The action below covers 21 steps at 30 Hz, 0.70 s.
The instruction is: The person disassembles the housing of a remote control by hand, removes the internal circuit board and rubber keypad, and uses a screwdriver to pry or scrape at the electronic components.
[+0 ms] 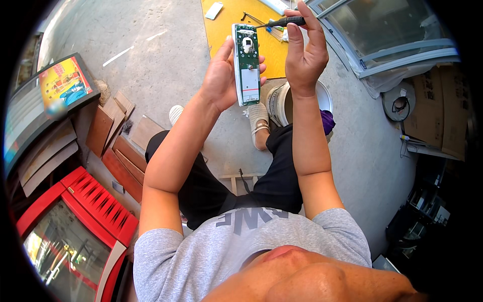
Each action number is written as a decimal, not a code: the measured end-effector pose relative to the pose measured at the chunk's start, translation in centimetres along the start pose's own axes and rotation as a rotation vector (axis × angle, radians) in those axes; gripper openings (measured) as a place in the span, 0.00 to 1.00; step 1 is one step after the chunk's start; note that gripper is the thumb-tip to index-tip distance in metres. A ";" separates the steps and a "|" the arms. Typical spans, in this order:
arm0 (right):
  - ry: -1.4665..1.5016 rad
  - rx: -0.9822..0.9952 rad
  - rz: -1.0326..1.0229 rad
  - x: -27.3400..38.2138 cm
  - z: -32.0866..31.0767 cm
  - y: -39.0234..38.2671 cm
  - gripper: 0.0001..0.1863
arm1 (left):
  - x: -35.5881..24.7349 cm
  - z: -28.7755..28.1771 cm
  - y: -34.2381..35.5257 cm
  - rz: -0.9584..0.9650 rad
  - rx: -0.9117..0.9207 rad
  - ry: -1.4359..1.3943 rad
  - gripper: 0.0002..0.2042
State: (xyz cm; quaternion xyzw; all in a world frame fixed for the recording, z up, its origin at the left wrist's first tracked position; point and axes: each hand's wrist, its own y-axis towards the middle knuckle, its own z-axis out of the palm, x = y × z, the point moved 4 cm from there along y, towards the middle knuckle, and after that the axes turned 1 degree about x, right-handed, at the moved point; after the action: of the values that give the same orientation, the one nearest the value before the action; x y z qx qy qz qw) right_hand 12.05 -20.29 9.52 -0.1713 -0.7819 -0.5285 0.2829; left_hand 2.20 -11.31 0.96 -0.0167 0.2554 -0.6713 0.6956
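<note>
My left hand (220, 80) grips a long white-cased device, its green circuit board (249, 63) exposed and facing up. The fingertips wrap round its right edge and the thumb lies along the left. Between the thumb and fingers of my right hand (308, 58) is the black handle of a screwdriver (289, 21). Its shaft points left, and the tip is at the board's upper right corner; whether it touches a screw is too small to tell. Beyond the device, a yellow board (221, 38) lies on the floor with a small white cover (214, 10) and a few tools (274, 32) on it.
A white bucket (276, 103) stands by my right foot, with a purple cloth (327, 122) beside it. Glazed frames (382, 30) and cardboard (427, 110) are at the right. Wood boards (123, 166), a red glass-fronted cabinet (95, 211) and a dark-framed display (68, 83) line the left.
</note>
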 end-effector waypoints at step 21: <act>0.012 -0.010 -0.040 0.4 -0.6 0.8 0.18 | 0.9 0.6 0.8 -0.029 0.001 0.024 0.27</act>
State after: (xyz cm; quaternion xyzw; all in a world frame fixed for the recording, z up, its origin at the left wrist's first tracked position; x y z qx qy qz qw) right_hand 12.35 -20.52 10.49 -0.1539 -0.7808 -0.5389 0.2761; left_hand 3.15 -12.29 0.93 -0.0123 0.2631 -0.6815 0.6828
